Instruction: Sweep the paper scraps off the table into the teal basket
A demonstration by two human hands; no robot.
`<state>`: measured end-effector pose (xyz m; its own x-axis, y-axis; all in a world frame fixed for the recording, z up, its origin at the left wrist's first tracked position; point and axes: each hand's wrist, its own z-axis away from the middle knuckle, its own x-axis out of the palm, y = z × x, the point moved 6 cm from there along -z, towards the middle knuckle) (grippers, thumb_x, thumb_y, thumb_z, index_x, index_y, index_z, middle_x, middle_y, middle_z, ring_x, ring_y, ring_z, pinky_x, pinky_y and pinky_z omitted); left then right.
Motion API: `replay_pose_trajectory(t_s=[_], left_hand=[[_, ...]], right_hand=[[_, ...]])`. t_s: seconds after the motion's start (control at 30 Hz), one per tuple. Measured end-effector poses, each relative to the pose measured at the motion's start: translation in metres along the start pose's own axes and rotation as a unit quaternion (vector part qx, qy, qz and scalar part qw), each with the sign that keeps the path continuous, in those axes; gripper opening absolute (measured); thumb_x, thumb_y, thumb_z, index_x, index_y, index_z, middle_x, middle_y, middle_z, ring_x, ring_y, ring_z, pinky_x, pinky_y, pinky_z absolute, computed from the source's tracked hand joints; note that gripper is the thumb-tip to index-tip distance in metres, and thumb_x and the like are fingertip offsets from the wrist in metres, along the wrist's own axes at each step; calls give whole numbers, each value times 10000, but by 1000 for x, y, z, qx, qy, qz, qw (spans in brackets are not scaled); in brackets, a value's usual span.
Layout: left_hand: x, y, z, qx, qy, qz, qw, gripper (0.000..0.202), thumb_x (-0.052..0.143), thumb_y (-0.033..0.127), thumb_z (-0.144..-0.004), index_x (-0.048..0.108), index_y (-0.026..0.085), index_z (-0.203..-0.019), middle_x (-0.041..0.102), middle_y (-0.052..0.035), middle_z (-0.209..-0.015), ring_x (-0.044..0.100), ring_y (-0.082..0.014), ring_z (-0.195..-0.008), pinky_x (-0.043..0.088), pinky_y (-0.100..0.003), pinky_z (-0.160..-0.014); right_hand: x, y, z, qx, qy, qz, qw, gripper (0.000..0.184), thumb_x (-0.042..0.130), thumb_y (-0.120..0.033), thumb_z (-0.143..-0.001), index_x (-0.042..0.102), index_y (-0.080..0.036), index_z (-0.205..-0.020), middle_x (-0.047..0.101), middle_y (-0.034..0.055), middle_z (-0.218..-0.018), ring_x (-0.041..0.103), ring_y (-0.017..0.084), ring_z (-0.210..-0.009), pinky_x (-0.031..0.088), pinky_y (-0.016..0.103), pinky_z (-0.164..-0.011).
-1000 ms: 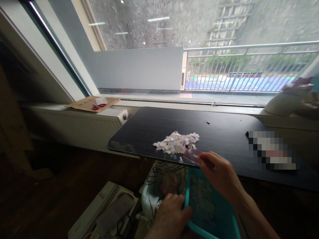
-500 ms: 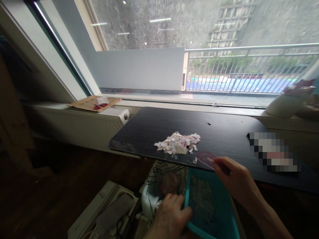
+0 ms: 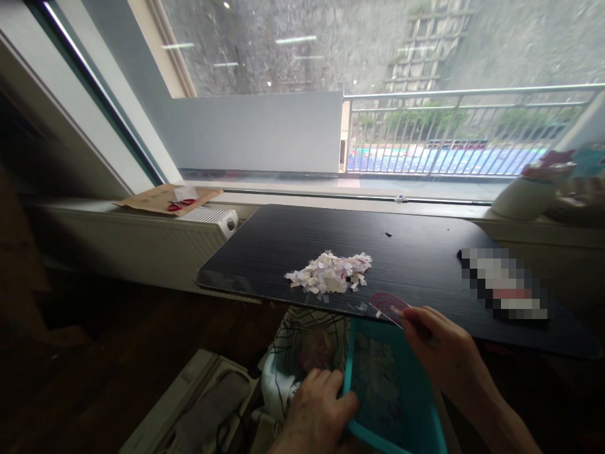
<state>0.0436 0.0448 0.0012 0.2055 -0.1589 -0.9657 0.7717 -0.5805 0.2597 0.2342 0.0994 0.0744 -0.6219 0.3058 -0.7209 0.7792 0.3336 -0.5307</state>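
My right hand (image 3: pixel 437 340) pinches a clear pink protractor (image 3: pixel 388 307) between thumb and fingers, its flat side low over the front edge of the black table (image 3: pixel 416 265). A small white scrap (image 3: pixel 378 314) lies at the protractor's straight edge. To the left, a heap of cut paper pieces (image 3: pixel 329 273) rests on the table, with a few loose bits in front of it. Below the table edge stands a teal bin (image 3: pixel 420 410), with pale scraps (image 3: pixel 375 372) inside. My left hand (image 3: pixel 319 403) is closed on the bin's left rim, its thumb over the edge.
A bag with black lines (image 3: pixel 290 331) hangs open left of the bin. A pale box-like appliance (image 3: pixel 189 397) stands on the floor. Red-handled scissors (image 3: pixel 182 204) lie on brown paper (image 3: pixel 142 200) above the radiator (image 3: pixel 208 217). A blurred-out flat object (image 3: pixel 503 284) lies at right.
The protractor has shifted slightly right and toward the table's front edge, and the small scrap beside it has moved the same way. My left hand stays on the bin; the view has swung a little.
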Motion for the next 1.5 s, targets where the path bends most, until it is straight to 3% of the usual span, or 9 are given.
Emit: replay_pose_trajectory(t_s=[0.2, 0.37, 0.47, 0.6, 0.87, 1.07, 1.27, 1.4, 1.5], left_hand=[[-8, 6, -5, 0, -19, 10, 1000, 286, 762, 331, -669, 561, 226, -842, 534, -8, -886, 501, -220, -831, 355, -325, -688], [-17, 11, -15, 2, -34, 39, 999, 205, 698, 329, -735, 557, 229, -845, 534, -14, -911, 498, -225, -850, 366, -362, -757], [-22, 8, -15, -18, -20, 42, 999, 184, 686, 311, -746, 549, 234, -842, 532, -6, -906, 499, -220, -853, 361, -370, -775], [-24, 3, -8, -35, -7, 42, 998, 200, 703, 303, -727, 544, 240, -831, 530, 3, -898, 498, -216, -855, 358, -352, -752], [-26, -10, -2, -53, 6, 49, 997, 186, 704, 272, -700, 556, 226, -803, 532, -9, -888, 496, -215, -858, 351, -323, -725], [-26, -9, 0, -42, 12, 51, 998, 185, 687, 302, -719, 559, 233, -834, 529, -1, -893, 497, -208, -848, 351, -322, -728], [-27, -7, 0, -44, 8, 46, 998, 163, 678, 303, -734, 563, 231, -824, 531, -7, -892, 499, -211, -844, 355, -322, -724], [-27, -5, -2, -52, 5, 34, 998, 185, 694, 279, -695, 565, 222, -816, 532, -16, -882, 499, -222, -845, 359, -327, -725], [-28, -4, -1, -60, 5, 29, 998, 194, 695, 254, -678, 562, 222, -816, 530, -16, -886, 495, -223, -852, 356, -328, -731]], right_hand=[[14, -5, 0, -8, -15, -21, 1000, 124, 503, -275, -870, 606, -212, -896, 625, 18, -812, 594, 131, -685, 455, 231, -641], [16, -13, 3, -14, -22, -43, 999, 108, 501, -249, -876, 599, -207, -893, 602, 12, -789, 574, 125, -680, 441, 229, -646], [21, -26, 2, -32, -58, -64, 996, 115, 492, -233, -883, 602, -202, -874, 584, 6, -756, 553, 119, -653, 425, 228, -625], [28, -40, -11, -41, -60, -68, 995, 139, 480, -239, -892, 612, -196, -883, 583, 16, -770, 542, 128, -672, 410, 239, -639], [48, -50, -31, -65, -95, -56, 992, 174, 466, -225, -889, 633, -198, -848, 574, 12, -751, 527, 130, -665, 396, 239, -629], [50, -52, -39, -67, -80, -49, 993, 164, 487, -225, -874, 645, -195, -847, 581, 12, -756, 528, 130, -667, 393, 236, -617], [51, -52, -41, -72, -118, -60, 989, 188, 466, -225, -884, 647, -196, -839, 578, 10, -751, 525, 125, -656, 400, 234, -611], [50, -53, -41, -69, -98, -63, 991, 188, 469, -229, -884, 650, -190, -854, 584, 18, -763, 531, 127, -661, 411, 236, -611], [52, -58, -34, -77, -129, -80, 985, 199, 458, -225, -891, 647, -196, -837, 580, 16, -753, 534, 126, -658, 422, 233, -613]])
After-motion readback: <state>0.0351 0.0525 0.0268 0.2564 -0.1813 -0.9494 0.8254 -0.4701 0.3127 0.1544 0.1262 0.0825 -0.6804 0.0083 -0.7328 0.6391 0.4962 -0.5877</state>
